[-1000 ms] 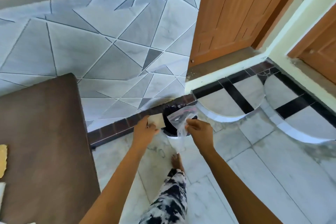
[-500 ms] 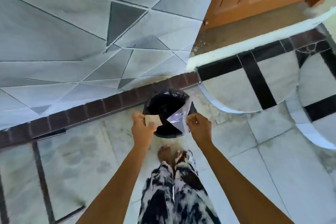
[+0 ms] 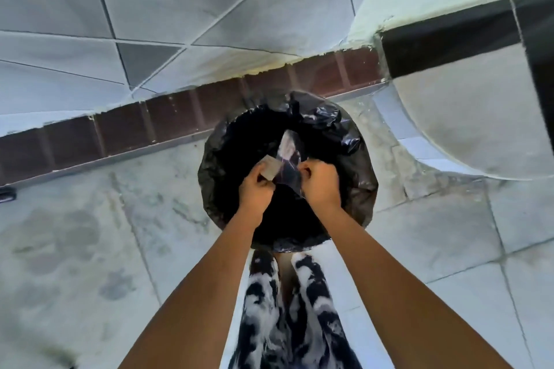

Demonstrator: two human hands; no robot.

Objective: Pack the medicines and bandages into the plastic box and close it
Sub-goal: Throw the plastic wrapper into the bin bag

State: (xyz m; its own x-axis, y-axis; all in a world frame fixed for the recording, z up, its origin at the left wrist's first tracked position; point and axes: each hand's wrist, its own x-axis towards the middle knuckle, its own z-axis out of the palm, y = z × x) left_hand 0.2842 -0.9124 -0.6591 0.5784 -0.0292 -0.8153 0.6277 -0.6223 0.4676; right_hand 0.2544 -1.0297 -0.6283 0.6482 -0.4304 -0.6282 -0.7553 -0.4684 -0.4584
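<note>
— What's different from a second ago?

— The view has closed in: the round bin lined with a black plastic bag (image 3: 353, 159), which stood ahead on the floor, now sits right under both hands. The left hand (image 3: 254, 186) is pinched on a small tan card-like piece (image 3: 269, 169); the right hand (image 3: 320, 186) is clamped on a crumpled clear plastic wrapper (image 3: 289, 156), the two hands nearly touching over the opening.

— And the plastic box, the medicines?

— None in view. This looks like discarded packaging about to be dropped — a side step, with packing and closing apparently still ahead
</note>
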